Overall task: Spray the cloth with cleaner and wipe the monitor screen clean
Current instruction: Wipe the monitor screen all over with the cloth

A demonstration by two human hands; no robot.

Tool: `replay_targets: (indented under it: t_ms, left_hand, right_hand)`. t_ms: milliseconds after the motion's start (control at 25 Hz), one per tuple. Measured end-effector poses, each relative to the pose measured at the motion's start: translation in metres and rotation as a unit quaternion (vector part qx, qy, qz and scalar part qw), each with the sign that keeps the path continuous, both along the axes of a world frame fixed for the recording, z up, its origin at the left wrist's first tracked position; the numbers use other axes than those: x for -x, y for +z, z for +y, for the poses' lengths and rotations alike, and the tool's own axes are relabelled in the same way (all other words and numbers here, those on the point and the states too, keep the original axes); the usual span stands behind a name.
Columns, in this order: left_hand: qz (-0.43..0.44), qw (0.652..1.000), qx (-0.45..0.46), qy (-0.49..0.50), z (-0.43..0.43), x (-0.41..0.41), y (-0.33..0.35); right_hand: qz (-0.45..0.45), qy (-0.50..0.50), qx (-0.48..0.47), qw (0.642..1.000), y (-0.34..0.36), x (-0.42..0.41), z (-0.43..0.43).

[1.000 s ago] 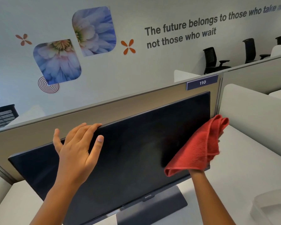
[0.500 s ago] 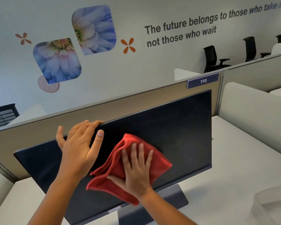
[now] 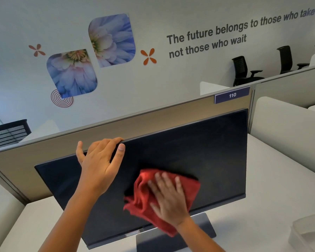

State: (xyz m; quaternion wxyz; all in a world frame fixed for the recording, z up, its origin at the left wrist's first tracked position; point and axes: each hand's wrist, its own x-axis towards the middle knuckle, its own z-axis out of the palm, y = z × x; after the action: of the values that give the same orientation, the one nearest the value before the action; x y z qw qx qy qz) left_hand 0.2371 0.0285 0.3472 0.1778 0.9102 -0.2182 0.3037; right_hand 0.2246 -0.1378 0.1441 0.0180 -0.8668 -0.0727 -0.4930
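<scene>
— Where's the red cloth (image 3: pixel 189 188)?
— Flattened against the lower middle of the dark monitor screen (image 3: pixel 198 148), under the right hand (image 3: pixel 168 199), fingers spread flat, not gripping.
— And the left hand (image 3: pixel 98 160)?
— Clamped over the monitor's top edge, left of centre. The monitor stands on the white worktop (image 3: pixel 273 188).

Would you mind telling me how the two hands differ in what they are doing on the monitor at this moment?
The left hand grips the monitor at its top edge, fingers curled over it; the right hand lies flat, fingers spread, against the lower screen. The left hand is bare on the frame; the right hand presses the red cloth to the glass. Both touch the same monitor.
</scene>
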Motion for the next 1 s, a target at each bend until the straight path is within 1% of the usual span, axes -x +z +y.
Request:
replay_targets:
  t_ms: [80, 120, 160, 240, 280, 320, 360, 400, 520, 600, 680, 720, 800, 1000]
  left_hand:
    - [-0.001, 1.0, 0.002, -0.005, 0.001, -0.001, -0.001]
    - [-0.002, 1.0, 0.001, -0.007, 0.002, -0.002, -0.001]
    - [-0.002, 1.0, 0.0, -0.009, 0.002, -0.002, -0.001]
    - [0.001, 1.0, -0.001, -0.01, 0.002, -0.003, -0.001]
    - [0.003, 1.0, 0.001, -0.01, 0.002, -0.004, -0.001]
    - [0.002, 1.0, 0.001, -0.01, 0.001, -0.004, -0.002]
    - [0.0, 1.0, 0.0, -0.008, 0.002, -0.004, -0.002]
    - [0.0, 1.0, 0.0, -0.006, 0.002, -0.005, -0.003]
    - [-0.004, 1.0, -0.009, -0.001, 0.001, -0.005, -0.005]
    - [-0.006, 1.0, -0.012, 0.003, 0.001, -0.005, -0.006]
    - [-0.007, 1.0, -0.013, 0.007, 0.001, -0.003, -0.007]
    - [-0.01, 1.0, -0.014, 0.008, 0.002, -0.003, -0.009]
    - [-0.017, 1.0, -0.022, 0.007, 0.003, -0.003, -0.011]
    - [-0.047, 0.997, -0.065, 0.013, 0.0, -0.004, -0.026]
  right_hand:
    - [-0.062, -0.023, -0.114, 0.991, 0.042, -0.005, -0.026]
    - [-0.088, -0.035, -0.176, 0.98, 0.063, -0.009, -0.042]
    - [-0.108, -0.049, -0.245, 0.962, 0.083, -0.012, -0.059]
    - [-0.145, -0.072, -0.383, 0.91, 0.114, -0.018, -0.085]
    - [-0.156, -0.076, -0.417, 0.892, 0.12, -0.019, -0.089]
    - [-0.16, -0.075, -0.421, 0.89, 0.119, -0.02, -0.086]
    - [-0.156, -0.071, -0.402, 0.899, 0.112, -0.02, -0.079]
    - [-0.14, -0.062, -0.369, 0.917, 0.099, -0.019, -0.068]
    - [-0.038, -0.052, -0.212, 0.975, 0.033, -0.008, -0.032]
    - [0.025, -0.058, -0.108, 0.992, -0.021, 0.005, -0.012]
    - [0.066, -0.058, -0.031, 0.996, -0.066, 0.019, -0.001]
    - [0.085, -0.057, -0.008, 0.995, -0.083, 0.026, 0.001]
    - [0.114, -0.06, 0.001, 0.992, -0.098, 0.033, 0.003]
    - [0.146, -0.059, -0.038, 0.987, -0.088, 0.038, -0.001]
